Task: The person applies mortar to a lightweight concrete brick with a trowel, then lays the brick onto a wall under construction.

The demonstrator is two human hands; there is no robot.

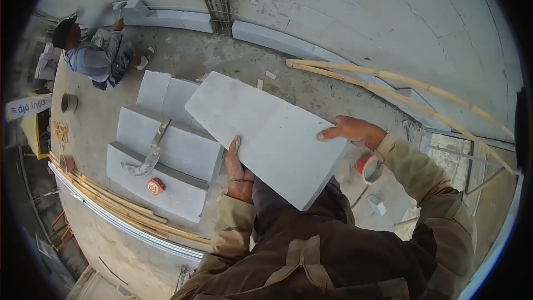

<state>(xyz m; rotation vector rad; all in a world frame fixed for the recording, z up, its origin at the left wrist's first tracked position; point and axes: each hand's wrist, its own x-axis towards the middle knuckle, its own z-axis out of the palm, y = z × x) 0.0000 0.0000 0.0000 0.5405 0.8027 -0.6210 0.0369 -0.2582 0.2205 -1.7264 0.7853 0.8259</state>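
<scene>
A large pale block is held up in front of my body, tilted. My left hand grips its lower left edge, with the thumb on the face and the other fingers partly hidden. At the block's right end, my right hand clasps the edge with its thumb on top. To the left, more pale blocks are stacked. A curved metal tool lies across them, and a red tape measure rests on the front block.
A co-worker crouches at the upper left by a row of blocks along the wall. Long wooden poles lean at the right. A red-rimmed bucket stands right of my legs. Wooden strips lie along the left floor edge.
</scene>
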